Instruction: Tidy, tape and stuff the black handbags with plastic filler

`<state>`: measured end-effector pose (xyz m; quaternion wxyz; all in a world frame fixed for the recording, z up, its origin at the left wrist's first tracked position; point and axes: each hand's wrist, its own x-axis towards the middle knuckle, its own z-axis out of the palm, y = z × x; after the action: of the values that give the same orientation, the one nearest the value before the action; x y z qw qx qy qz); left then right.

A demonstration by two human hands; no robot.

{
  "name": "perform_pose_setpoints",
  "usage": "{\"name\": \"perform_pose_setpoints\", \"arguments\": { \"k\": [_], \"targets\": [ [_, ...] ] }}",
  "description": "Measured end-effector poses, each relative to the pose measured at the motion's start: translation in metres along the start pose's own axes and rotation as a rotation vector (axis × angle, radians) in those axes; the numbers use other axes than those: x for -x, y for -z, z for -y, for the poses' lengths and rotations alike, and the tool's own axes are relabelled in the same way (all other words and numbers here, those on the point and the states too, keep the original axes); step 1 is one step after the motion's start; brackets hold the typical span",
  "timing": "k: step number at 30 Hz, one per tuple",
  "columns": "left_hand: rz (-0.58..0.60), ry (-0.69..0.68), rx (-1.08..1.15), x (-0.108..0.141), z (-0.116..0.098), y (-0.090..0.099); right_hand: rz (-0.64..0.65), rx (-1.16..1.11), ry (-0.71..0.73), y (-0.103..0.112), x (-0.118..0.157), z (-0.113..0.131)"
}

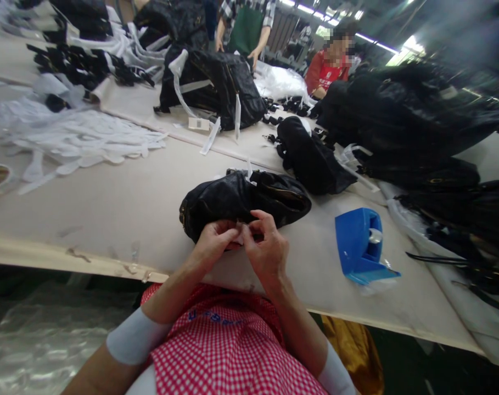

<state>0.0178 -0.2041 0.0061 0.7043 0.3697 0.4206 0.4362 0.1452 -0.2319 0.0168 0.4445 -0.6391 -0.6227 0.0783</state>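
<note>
A black bag (220,197) with a brass-coloured zip lies on its side on the table in front of me. Its zipped opening gapes a little at the right end. My left hand (216,238) and my right hand (268,241) meet at the bag's near side, both with fingers pinched. Between them is a small pale piece of thin wrapping (240,233), which both sets of fingertips grip. What lies under the fingertips is hidden.
A blue tape dispenser (358,244) stands to the right. Behind are another black bag (310,159), a larger black bag (228,88) and piled black bags (409,115). White strips (88,137) lie at left. Two people stand across the table (88,208).
</note>
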Motion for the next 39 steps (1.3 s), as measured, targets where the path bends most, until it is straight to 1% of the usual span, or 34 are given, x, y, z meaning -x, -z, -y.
{"name": "perform_pose_setpoints", "arguments": {
  "k": [6,10,17,19,21,24,27,29,34,39],
  "targets": [
    [-0.04,-0.088,0.0,-0.001,0.005,-0.002,-0.031,0.023,0.065,-0.005,0.003,-0.006],
    [-0.069,-0.114,-0.014,-0.003,0.009,-0.003,-0.048,0.015,0.063,-0.004,0.003,-0.01],
    [-0.09,-0.227,-0.084,-0.003,0.005,-0.008,-0.109,0.003,0.101,-0.01,0.003,-0.016],
    [-0.113,-0.239,-0.087,-0.002,0.003,-0.01,-0.141,0.014,0.137,-0.011,0.004,-0.017],
    [-0.129,-0.241,-0.092,-0.002,0.002,-0.011,-0.146,0.055,0.21,-0.009,0.003,-0.015],
    [-0.124,-0.24,-0.112,-0.002,0.004,-0.01,-0.088,0.168,0.332,0.0,-0.001,-0.009],
    [-0.114,-0.249,-0.132,-0.002,0.006,-0.007,-0.007,0.239,0.379,0.009,-0.008,-0.004],
    [-0.102,-0.254,-0.139,-0.001,0.007,-0.006,0.039,0.245,0.374,0.012,-0.011,-0.001],
    [-0.102,-0.235,-0.142,-0.001,0.007,-0.005,0.105,0.251,0.327,0.015,-0.012,0.002],
    [-0.105,-0.235,-0.154,-0.003,0.011,-0.004,0.215,0.3,0.267,0.02,-0.016,0.009]
  ]
}}
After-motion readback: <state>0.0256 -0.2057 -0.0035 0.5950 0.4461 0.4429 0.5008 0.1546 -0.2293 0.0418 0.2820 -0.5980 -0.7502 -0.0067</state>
